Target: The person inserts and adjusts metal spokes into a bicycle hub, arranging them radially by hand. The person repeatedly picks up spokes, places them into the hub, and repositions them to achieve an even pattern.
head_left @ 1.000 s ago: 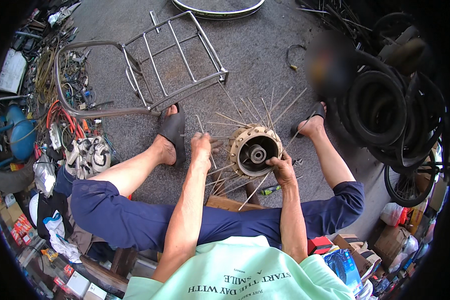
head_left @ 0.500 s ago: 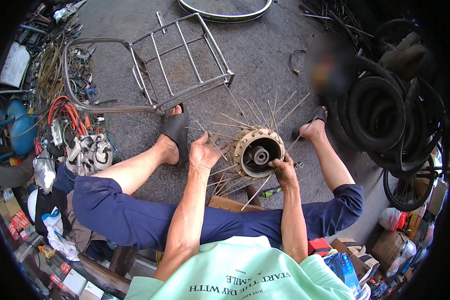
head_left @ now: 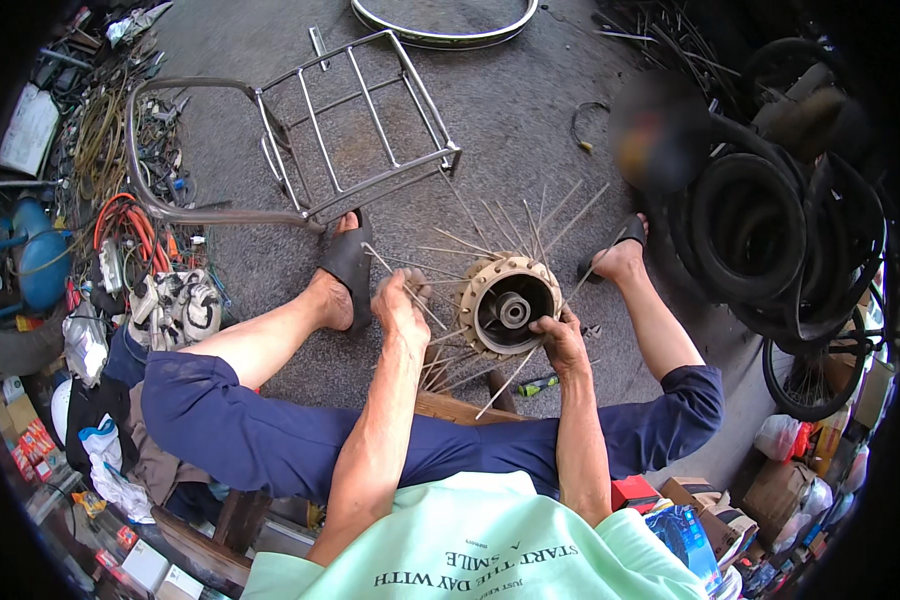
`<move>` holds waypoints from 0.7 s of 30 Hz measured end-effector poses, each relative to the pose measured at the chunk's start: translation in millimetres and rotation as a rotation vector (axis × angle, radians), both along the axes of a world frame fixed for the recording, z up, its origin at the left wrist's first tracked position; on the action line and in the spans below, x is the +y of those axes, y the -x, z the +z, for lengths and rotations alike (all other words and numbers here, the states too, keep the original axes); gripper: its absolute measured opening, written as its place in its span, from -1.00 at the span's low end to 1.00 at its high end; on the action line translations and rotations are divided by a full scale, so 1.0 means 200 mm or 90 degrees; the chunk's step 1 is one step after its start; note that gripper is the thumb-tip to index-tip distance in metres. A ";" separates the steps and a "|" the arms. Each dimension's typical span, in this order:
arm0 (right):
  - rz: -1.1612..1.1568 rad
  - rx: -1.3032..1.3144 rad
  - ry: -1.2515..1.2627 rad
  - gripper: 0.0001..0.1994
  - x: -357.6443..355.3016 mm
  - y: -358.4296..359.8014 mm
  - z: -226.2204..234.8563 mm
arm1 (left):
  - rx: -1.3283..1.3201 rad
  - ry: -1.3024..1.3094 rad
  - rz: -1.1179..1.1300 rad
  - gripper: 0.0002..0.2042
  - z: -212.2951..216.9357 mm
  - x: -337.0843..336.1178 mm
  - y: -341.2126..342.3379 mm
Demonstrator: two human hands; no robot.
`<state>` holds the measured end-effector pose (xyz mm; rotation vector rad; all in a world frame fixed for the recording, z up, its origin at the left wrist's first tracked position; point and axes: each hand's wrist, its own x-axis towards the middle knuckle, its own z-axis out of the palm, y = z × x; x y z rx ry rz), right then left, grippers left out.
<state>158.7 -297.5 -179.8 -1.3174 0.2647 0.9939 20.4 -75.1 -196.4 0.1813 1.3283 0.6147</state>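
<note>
A dusty tan wheel hub [head_left: 478,312] with a dark hollow centre stands between my feet, its open face toward me. Several thin metal spokes [head_left: 580,208] fan out loosely from its flange. My right hand [head_left: 564,343] grips the hub's right edge, thumb over the rim. To the left of the hub, my left hand [head_left: 402,302] is closed on a spoke [head_left: 382,262] whose upper end sticks out above the fingers. The fingertips are partly hidden behind the hand. Under the hub, a wooden block [head_left: 460,407] shows in part.
A metal rack [head_left: 355,95] lies beyond my left foot, and a bare wheel rim [head_left: 445,42] lies farther off. Black tyres [head_left: 750,220] are piled at the right. Cables and tools [head_left: 110,130] crowd the left. A green-handled tool [head_left: 538,385] lies near the hub.
My left hand's fingers have curled in from a more spread pose, and the spoke there has shifted slightly left and up. My right hand keeps its grip on the hub.
</note>
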 end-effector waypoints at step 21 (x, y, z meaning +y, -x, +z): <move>-0.002 -0.004 0.020 -0.43 0.00 0.01 0.00 | -0.036 -0.035 -0.099 -0.79 0.08 0.08 -0.03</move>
